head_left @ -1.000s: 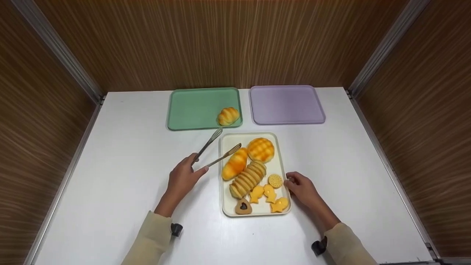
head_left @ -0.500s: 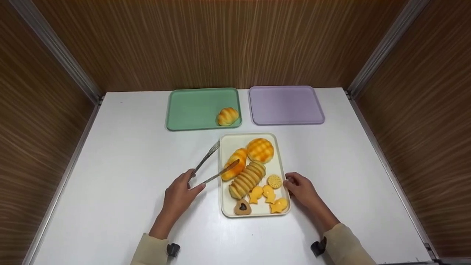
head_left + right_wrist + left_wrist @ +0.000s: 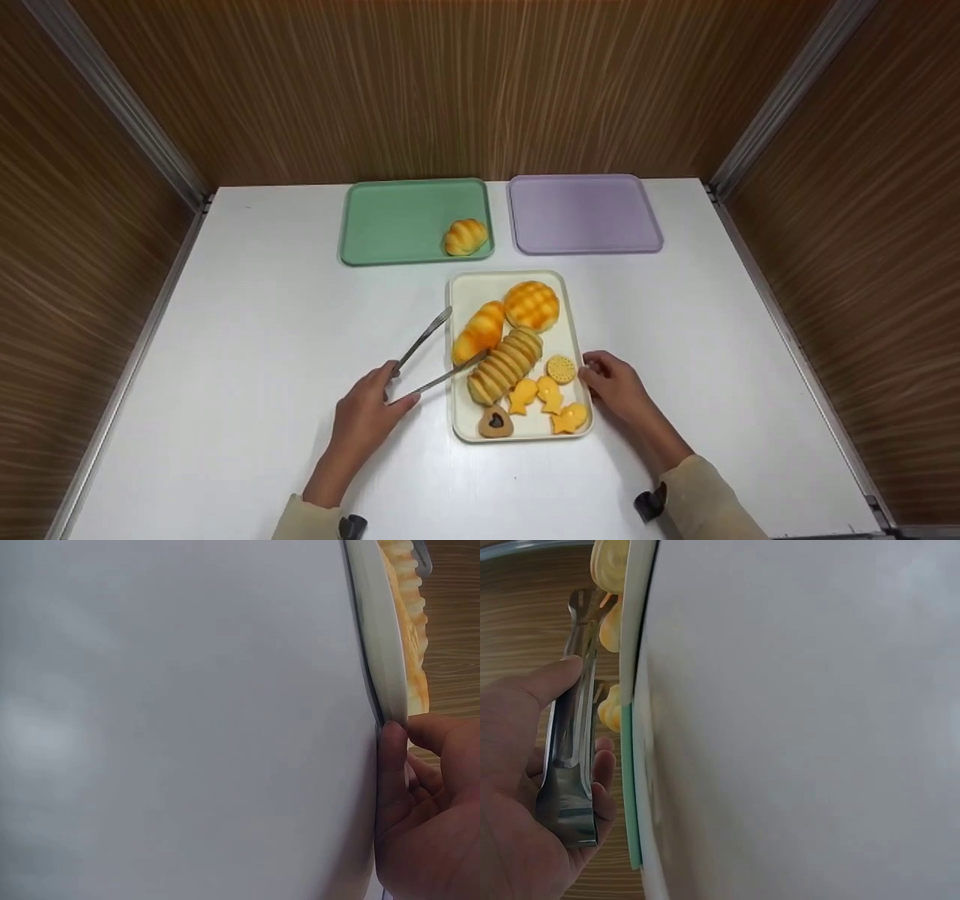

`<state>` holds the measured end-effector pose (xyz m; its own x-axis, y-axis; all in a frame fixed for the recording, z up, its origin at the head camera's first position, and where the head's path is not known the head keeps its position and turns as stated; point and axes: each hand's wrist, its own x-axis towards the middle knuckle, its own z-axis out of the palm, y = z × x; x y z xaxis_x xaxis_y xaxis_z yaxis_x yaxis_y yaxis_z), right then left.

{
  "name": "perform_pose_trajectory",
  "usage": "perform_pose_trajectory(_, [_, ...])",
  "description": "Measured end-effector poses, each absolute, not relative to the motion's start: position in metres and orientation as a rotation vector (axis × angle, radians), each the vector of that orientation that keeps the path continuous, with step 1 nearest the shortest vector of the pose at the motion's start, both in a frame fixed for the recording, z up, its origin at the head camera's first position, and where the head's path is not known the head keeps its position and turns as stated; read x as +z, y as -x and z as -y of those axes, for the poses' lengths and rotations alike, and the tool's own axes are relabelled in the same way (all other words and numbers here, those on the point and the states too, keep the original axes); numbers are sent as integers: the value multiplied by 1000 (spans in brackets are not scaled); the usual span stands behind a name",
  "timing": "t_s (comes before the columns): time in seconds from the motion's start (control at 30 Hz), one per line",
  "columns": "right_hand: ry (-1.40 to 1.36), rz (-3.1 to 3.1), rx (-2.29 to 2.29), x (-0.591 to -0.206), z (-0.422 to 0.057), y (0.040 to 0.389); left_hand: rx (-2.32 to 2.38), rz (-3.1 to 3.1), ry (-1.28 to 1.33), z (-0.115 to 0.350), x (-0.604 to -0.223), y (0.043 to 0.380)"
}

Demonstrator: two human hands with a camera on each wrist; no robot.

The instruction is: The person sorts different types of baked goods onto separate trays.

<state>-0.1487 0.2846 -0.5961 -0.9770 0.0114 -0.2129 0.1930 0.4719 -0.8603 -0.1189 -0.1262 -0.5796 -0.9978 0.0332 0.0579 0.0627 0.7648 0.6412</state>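
My left hand [image 3: 364, 416] grips metal tongs [image 3: 575, 720], thumb on one arm and fingers round the other. The tongs' arms are spread. In the head view one tip overlaps the ridged, sliced-looking loaf [image 3: 506, 366], while the other is at the cream tray's left rim [image 3: 449, 337], left of the orange-brown bread roll [image 3: 480, 330]. My right hand [image 3: 619, 386] pinches the tray's right rim [image 3: 390, 660] between thumb and fingers. Also on this tray are a round crosshatched bun [image 3: 532, 305], a round biscuit [image 3: 561, 369], a heart-centred cookie [image 3: 496, 422] and several small yellow biscuits [image 3: 550, 394].
Behind the cream tray lies a green tray [image 3: 397, 225], with a small croissant-like bread [image 3: 465, 237] at its front right corner. A purple tray [image 3: 585, 214] lies to its right. Wood-patterned walls [image 3: 480, 90] enclose the white table [image 3: 247, 337] at the back and sides.
My left hand has drawn back toward the front with the tongs, whose tips shift from near the green tray down to the ridged loaf. My right hand stays at the rim.
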Motion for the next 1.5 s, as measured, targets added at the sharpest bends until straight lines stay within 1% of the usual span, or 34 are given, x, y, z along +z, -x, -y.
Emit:
perform_pose_trajectory(0.93, [-173, -2549, -1538, -595, -285, 147, -827, 2821, 236, 115, -571, 112])
perform_pose_trajectory(1.23, [-180, -2553, -1503, -596, -285, 148, -833, 2891, 132, 120, -568, 109])
perform_pose_trajectory(1.5, [-177, -2546, -1514, -596, -285, 147, -818, 2866, 173, 111, -569, 115])
